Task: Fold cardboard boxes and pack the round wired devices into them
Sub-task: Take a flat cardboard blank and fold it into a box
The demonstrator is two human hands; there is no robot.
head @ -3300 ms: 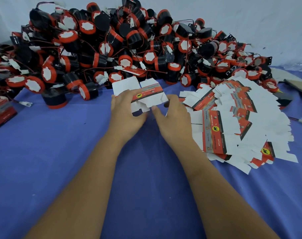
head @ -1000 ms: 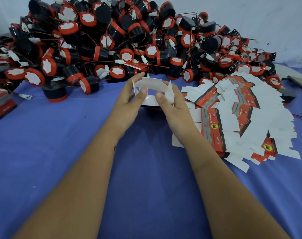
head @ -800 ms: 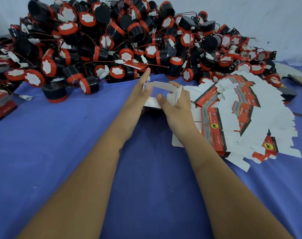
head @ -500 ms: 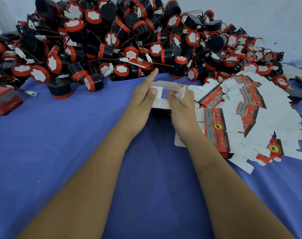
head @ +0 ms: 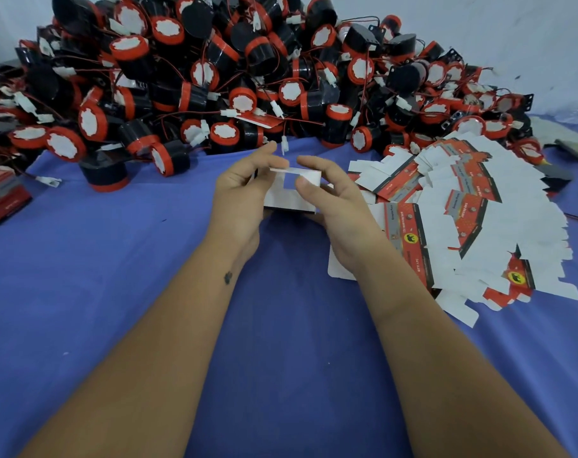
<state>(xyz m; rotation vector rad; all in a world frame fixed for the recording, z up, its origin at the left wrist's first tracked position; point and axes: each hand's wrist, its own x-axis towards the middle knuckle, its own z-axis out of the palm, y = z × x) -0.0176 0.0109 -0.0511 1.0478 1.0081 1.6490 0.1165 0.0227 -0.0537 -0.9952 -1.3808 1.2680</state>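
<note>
Centre frame: left hand (head: pixel 244 196) and right hand (head: pixel 333 200) fingers clamped on half-folded box (head: pixel 289 196); heap of round devices (head: pixel 234 77) behind, flat blanks (head: pixel 472 213) at right.

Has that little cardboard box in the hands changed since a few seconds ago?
Yes. The box, earlier a flat blank held up toward the device pile, is now opened into a sleeve, gripped by left hand and right hand.
</note>
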